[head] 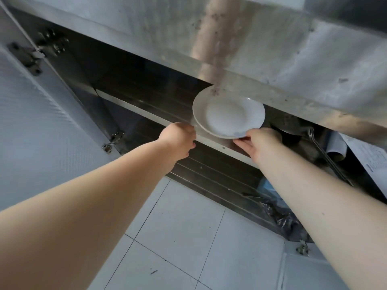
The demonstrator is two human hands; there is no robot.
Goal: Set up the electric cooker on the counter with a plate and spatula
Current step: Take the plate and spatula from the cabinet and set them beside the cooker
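Observation:
A white round plate (228, 115) hangs tilted at the front of the middle shelf (134, 104) of an open steel cabinet below the counter. My left hand (178, 139) is curled at the plate's left rim, its fingers hidden behind the knuckles. My right hand (257, 143) holds the plate's lower right edge, fingers underneath it. No cooker or spatula is in view.
The steel counter front (272, 59) overhangs the plate. To the right on the shelf are a dark pan (291, 126) with a long metal handle (326, 158) and a paper roll (337, 145). A plastic bag (276, 206) lies lower down. The cabinet door (31, 122) stands open at left above the tiled floor (188, 237).

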